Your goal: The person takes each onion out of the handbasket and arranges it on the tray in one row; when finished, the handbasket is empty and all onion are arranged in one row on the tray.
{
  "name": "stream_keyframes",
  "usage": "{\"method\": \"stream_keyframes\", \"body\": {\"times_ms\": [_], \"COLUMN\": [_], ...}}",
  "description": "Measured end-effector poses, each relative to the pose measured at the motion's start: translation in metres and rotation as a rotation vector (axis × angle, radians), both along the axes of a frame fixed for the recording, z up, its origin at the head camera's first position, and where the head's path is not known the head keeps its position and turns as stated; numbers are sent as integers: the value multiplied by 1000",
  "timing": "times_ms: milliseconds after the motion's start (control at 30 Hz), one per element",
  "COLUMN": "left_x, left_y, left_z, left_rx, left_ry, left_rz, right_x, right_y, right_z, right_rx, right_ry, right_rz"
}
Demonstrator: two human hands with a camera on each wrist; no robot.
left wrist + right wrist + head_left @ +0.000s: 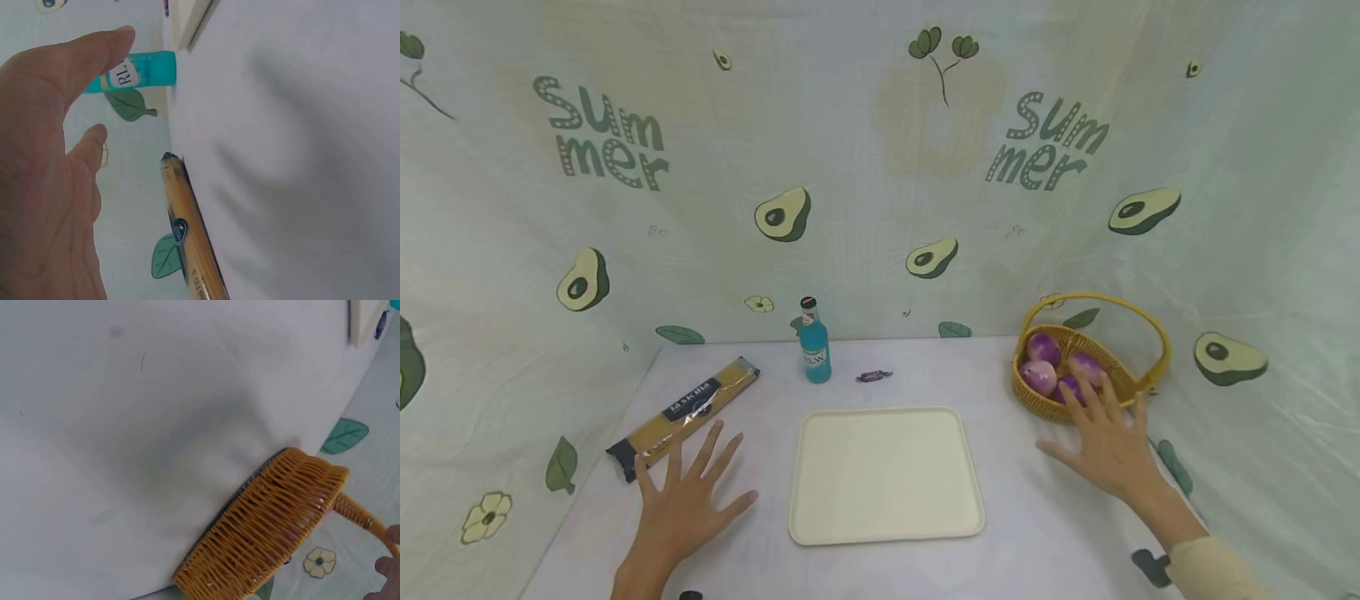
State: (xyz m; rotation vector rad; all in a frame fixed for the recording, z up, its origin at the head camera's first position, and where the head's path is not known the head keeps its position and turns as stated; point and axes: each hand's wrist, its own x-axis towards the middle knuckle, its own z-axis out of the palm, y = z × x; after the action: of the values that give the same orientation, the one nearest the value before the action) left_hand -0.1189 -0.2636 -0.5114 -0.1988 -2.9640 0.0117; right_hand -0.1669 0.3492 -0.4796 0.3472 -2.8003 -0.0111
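My left hand (683, 508) hovers over the table with its fingers spread, holding nothing. Just beyond its fingertips lies a pack of spaghetti (688, 412), set at a slant. In the left wrist view the spaghetti pack (190, 234) is below the hand, and a blue bottle (147, 70) is partly behind the thumb. My right hand (1112, 450), also spread and holding nothing, is in front of a wicker basket (1037, 404) of purple onions (1039, 377). Its fingers overlap the basket's near rim in the head view. Only fingertips of that hand show at the right wrist view's edge.
A cream tray (887, 477) lies in the middle of the table. Behind it stand the blue bottle (815, 343) and a small wrapped candy (874, 376). The basket's tall handle (1163, 350) arches upward. A printed cloth (865, 167) hangs along the back and sides.
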Motion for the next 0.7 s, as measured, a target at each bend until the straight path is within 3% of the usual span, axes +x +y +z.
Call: {"method": "stream_keyframes", "body": {"times_ms": [267,367,533,700], "left_x": [-14,-18,-22,-28], "left_y": [4,10,23,36], "left_z": [6,6,-4,-20], "left_rx": [15,59,207,330], "left_ry": [46,29,-47,-173], "left_rz": [-26,-14,33,38], "right_x": [-1,-2,-11,-25], "right_y": [-1,-1,3,10], "right_z": [-6,-6,-5,2], "right_rx": [-63,-101,-169,-267], "right_ry": [-23,-17,27,17], "right_rz": [-4,-5,0,-16]}}
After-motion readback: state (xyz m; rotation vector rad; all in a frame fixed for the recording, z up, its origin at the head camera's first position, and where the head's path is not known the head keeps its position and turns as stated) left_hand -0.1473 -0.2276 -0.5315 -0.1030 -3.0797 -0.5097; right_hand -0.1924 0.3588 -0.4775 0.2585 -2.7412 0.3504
